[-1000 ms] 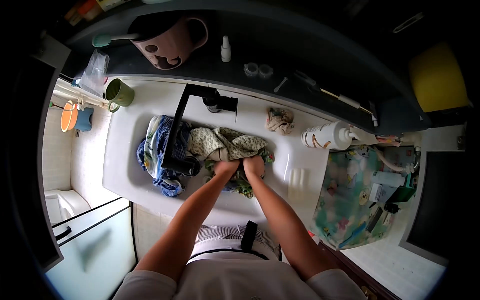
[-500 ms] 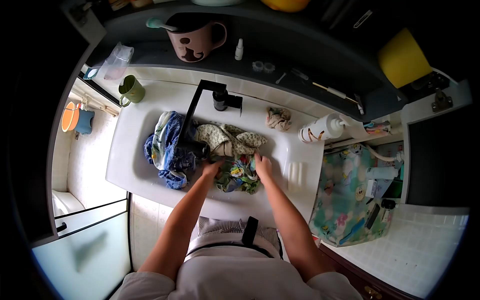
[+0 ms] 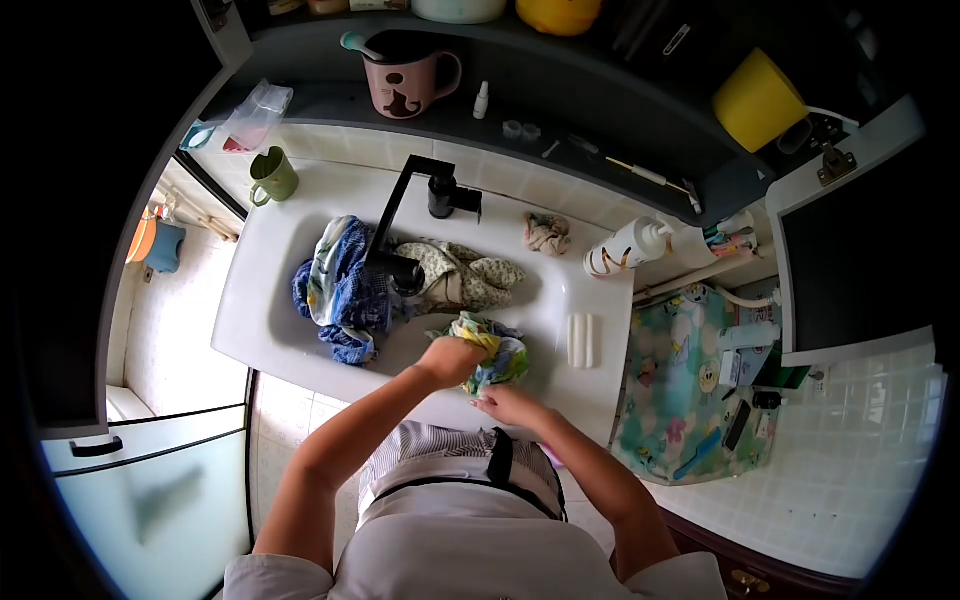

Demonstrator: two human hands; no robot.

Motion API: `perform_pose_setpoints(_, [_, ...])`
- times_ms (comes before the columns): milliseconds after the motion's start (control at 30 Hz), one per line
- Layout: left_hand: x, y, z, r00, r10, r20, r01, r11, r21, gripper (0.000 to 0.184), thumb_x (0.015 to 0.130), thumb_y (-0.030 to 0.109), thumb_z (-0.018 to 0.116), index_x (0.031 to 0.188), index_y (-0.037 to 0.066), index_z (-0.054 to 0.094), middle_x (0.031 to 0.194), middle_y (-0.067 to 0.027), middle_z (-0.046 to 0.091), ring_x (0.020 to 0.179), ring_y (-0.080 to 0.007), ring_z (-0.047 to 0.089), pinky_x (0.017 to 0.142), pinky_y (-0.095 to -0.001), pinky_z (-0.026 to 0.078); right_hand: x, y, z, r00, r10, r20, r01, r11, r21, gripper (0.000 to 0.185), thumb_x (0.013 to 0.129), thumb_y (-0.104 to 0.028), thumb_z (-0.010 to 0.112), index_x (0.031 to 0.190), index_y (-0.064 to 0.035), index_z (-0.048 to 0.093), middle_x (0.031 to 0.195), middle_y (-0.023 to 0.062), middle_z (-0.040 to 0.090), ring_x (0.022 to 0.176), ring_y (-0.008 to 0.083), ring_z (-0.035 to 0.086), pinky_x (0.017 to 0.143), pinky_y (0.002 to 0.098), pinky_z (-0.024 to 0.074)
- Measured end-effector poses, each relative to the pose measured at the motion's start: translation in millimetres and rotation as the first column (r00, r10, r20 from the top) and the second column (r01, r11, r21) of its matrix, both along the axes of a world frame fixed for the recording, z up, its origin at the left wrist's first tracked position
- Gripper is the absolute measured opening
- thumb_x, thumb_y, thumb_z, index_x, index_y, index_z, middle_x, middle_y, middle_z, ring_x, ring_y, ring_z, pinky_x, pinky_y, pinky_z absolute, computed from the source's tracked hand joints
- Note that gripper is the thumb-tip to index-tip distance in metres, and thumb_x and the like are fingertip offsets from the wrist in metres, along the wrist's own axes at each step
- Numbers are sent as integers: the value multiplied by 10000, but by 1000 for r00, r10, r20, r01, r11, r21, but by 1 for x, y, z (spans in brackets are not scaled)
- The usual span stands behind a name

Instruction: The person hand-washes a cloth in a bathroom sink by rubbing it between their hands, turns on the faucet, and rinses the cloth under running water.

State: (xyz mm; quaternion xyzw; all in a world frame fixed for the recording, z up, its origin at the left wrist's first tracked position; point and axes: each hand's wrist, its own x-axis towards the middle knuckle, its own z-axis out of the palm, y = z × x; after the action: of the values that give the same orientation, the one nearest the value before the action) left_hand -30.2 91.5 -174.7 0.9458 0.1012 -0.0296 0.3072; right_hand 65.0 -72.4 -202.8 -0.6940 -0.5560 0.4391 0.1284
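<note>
A wet green, yellow and blue patterned cloth [image 3: 508, 362] is bunched at the front right of the white sink [image 3: 560, 300]. My left hand [image 3: 452, 360] is closed around its upper left part. At the lower edge of the same cloth, my right hand [image 3: 508, 404] has its fingers bent against the fabric, partly hidden. Behind my hands lies a beige cloth with a small dark print [image 3: 465, 277]. Blue and white patterned fabric [image 3: 350, 285] fills the left of the basin, under the black faucet [image 3: 408, 215].
A green mug [image 3: 273, 177] stands at the sink's back left. Along the right side are a scrunched beige cloth [image 3: 547, 234], a white pump bottle [image 3: 628, 247] and a ridged white soap tray [image 3: 580, 341]. A dark shelf [image 3: 560, 110] holding a pink mug [image 3: 405, 85] overhangs the back.
My left hand has shifted right and closed over the top of the green patterned cloth. My right hand has come down to its front edge. The cloth is more bunched and nearer me.
</note>
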Motion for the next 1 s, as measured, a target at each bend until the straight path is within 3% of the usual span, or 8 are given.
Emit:
perform_pose_setpoints(100, [7, -13, -25, 995, -93, -45, 90, 994, -67, 90, 716, 150, 498, 736, 77, 546, 670, -140, 576, 677, -341, 581, 600, -441, 445, 35, 17, 39, 994, 49, -96, -76, 952, -295, 282, 807, -312, 560, 738, -38, 564, 658, 126, 586, 577, 221, 556, 553, 352, 430])
perform_pose_setpoints(200, [11, -46, -41, 957, -209, -202, 189, 975, -114, 142, 722, 139, 489, 814, 92, 586, 758, -154, 601, 751, -335, 597, 650, -433, 464, 61, 52, 63, 971, -239, -21, 231, 908, 350, 163, 715, -144, 657, 733, -54, 523, 699, 76, 560, 704, 217, 573, 622, 352, 440])
perform_pose_setpoints(267, [14, -62, -67, 955, -143, -259, 111, 985, -134, 174, 746, 166, 467, 858, 99, 581, 768, -155, 601, 768, -339, 597, 681, -445, 459, 59, 81, 84, 929, -266, 258, 38, 762, 647, 317, 703, -226, 697, 902, -75, 502, 929, 97, 542, 909, 289, 520, 785, 381, 413])
perform_pose_setpoints(400, [12, -59, -79, 972, -113, -206, 45, 950, -310, 167, 738, 178, 478, 848, 91, 568, 760, -164, 590, 758, -349, 581, 662, -458, 437, 29, 117, 25, 814, -201, 546, 41, 956, 290, 679, 684, -541, 632, 1075, -13, 463, 1103, 153, 530, 1053, 317, 507, 866, 378, 430])
perform_pose_setpoints(600, [-16, -36, -55, 961, 132, -243, -206, 928, -309, 160, 686, 219, 544, 780, 92, 563, 716, -141, 588, 687, -339, 571, 598, -444, 428, 12, 164, -27, 867, -124, 482, 166, 985, -44, 544, 719, -501, 605, 939, -5, 559, 1065, 167, 556, 1004, 284, 541, 808, 375, 450])
perform_pose_setpoints(733, [-41, -23, -43, 864, 486, -132, -500, 798, -337, 160, 684, 230, 564, 724, 74, 562, 759, -148, 594, 712, -319, 575, 614, -424, 441, 26, 123, 9, 916, 34, 400, -157, 947, 280, 389, 752, -361, 611, 867, 10, 598, 910, 156, 594, 928, 309, 534, 779, 391, 435])
perform_pose_setpoints(867, [-52, 3, -32, 532, 846, 38, -823, 527, -211, 242, 722, 249, 562, 885, 71, 566, 999, -136, 559, 931, -312, 517, 785, -401, 419, 44, 49, 31, 965, -17, 263, -116, 871, 478, 354, 725, -287, 636, 943, -13, 584, 965, 156, 549, 903, 332, 505, 789, 400, 419])
perform_pose_setpoints(1000, [-23, -2, -12, 728, 685, 24, -649, 699, -300, 448, 822, 360, 519, 1149, 55, 477, 1127, -161, 498, 1048, -316, 461, 898, -391, 369, 36, -20, 57, 928, -313, 200, 183, 853, 489, 284, 725, -220, 649, 934, -38, 587, 892, 137, 546, 846, 329, 517, 727, 415, 427])
